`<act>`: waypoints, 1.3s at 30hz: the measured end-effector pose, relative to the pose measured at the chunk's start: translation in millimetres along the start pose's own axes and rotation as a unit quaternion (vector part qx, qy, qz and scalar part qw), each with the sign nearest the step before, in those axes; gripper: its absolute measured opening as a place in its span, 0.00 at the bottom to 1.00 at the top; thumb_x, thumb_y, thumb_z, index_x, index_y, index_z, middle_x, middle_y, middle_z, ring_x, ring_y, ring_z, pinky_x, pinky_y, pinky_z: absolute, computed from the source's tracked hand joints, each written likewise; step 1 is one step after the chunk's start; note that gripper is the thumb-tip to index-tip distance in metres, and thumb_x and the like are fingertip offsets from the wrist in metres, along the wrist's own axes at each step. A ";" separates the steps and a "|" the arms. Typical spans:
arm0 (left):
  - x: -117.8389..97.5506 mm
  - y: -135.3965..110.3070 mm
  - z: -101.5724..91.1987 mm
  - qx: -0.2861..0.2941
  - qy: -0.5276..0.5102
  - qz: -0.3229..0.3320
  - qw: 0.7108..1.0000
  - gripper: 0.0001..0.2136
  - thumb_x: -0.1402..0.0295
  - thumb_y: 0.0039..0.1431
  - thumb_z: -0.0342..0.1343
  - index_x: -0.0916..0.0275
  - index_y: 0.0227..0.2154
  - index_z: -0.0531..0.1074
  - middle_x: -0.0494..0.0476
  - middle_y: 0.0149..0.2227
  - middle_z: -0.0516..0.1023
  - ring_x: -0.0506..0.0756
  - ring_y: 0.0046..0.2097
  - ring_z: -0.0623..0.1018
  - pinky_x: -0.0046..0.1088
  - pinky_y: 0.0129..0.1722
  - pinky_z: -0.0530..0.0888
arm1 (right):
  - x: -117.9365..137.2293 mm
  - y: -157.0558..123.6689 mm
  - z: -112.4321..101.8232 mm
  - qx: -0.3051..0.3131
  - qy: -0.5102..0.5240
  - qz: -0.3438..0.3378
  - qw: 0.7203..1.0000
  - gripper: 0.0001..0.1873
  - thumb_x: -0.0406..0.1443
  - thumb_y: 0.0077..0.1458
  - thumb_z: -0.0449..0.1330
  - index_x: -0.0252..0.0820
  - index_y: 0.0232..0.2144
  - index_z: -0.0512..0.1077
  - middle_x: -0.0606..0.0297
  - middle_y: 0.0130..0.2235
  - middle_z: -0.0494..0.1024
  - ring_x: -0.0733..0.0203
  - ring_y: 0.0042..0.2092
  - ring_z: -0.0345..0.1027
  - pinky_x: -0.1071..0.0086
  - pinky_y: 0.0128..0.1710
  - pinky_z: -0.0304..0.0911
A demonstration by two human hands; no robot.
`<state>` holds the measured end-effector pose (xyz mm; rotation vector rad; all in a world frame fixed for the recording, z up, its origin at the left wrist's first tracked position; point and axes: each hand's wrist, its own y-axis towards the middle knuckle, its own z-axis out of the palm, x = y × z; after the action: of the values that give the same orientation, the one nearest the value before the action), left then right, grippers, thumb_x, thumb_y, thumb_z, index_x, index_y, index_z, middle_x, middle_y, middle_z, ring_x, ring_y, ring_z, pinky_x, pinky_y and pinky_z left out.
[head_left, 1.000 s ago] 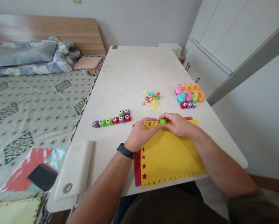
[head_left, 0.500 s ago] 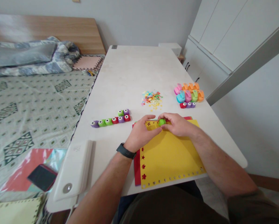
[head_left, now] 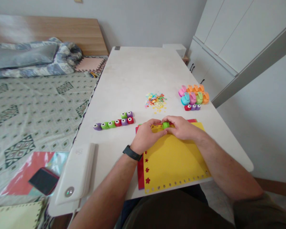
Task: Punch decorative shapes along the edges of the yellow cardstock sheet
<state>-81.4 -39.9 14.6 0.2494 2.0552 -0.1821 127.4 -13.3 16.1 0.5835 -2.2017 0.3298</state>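
Note:
A small green craft punch [head_left: 166,125] sits at the far edge of a yellow sheet of paper [head_left: 174,156]. My right hand [head_left: 181,127] is closed around the punch, thumb in front and fingers behind. My left hand [head_left: 149,133], with a dark wristband, curls over the sheet's far edge. Its thumb lies on the paper beside the punch and its fingertips reach the punch's left side; the exact contact is hidden. Shaped holes run along the sheet's left, near and far edges. Under it lies a red sheet [head_left: 140,175].
Tiny paper cutouts [head_left: 156,100] are heaped beyond the sheet. A row of small punches [head_left: 111,124] stands left, and larger punches [head_left: 193,95] stand right. A white machine [head_left: 76,171] occupies the table's near left corner. The bed [head_left: 45,117] adjoins the table [head_left: 143,70].
My left hand has shifted slightly right, its fingers drawing in towards the punch and covering more of the far-edge holes. The right hand and the punch have barely moved.

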 end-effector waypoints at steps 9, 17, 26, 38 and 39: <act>-0.5 0.7 -1.2 0.007 -0.005 0.002 1.000 0.18 0.56 0.55 0.67 0.57 0.47 0.79 0.57 0.50 0.83 0.61 0.53 0.81 0.39 0.57 0.73 | -0.3 -0.1 0.2 0.000 -0.003 -0.003 1.000 0.18 0.30 0.56 0.62 0.42 0.49 0.75 0.61 0.44 0.81 0.56 0.42 0.72 0.63 0.45 0.64; -6.6 5.1 -7.3 0.025 0.022 -0.005 0.999 0.21 0.52 0.52 0.68 0.57 0.46 0.81 0.57 0.48 0.84 0.63 0.50 0.81 0.40 0.54 0.74 | 1.2 -0.5 1.0 -0.004 -0.005 -0.009 1.000 0.18 0.29 0.56 0.61 0.42 0.49 0.76 0.62 0.44 0.81 0.57 0.41 0.72 0.64 0.44 0.64; -1.9 6.0 -3.0 0.016 0.010 -0.001 1.000 0.18 0.56 0.53 0.69 0.57 0.44 0.80 0.58 0.47 0.85 0.61 0.49 0.82 0.39 0.52 0.76 | 1.3 -0.3 2.1 -0.002 -0.008 -0.004 1.000 0.17 0.29 0.55 0.62 0.43 0.48 0.76 0.61 0.44 0.81 0.56 0.41 0.72 0.63 0.45 0.65; 0.7 5.4 -1.7 0.014 0.009 -0.003 1.000 0.17 0.56 0.53 0.69 0.58 0.43 0.80 0.58 0.46 0.85 0.61 0.49 0.82 0.38 0.51 0.76 | 1.4 0.3 3.7 0.001 -0.023 -0.016 1.000 0.15 0.29 0.56 0.61 0.42 0.46 0.75 0.62 0.42 0.80 0.57 0.41 0.70 0.65 0.42 0.63; 0.8 5.3 -1.7 0.013 0.012 -0.003 1.000 0.17 0.56 0.54 0.69 0.58 0.43 0.80 0.58 0.46 0.85 0.61 0.49 0.82 0.38 0.51 0.76 | 1.8 0.3 3.8 0.001 -0.023 -0.016 1.000 0.14 0.29 0.56 0.61 0.42 0.46 0.75 0.62 0.41 0.80 0.57 0.40 0.70 0.65 0.42 0.62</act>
<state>-81.8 -34.3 14.6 0.2631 2.0790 -0.2115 123.8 -15.1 15.0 0.6323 -2.2344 0.3056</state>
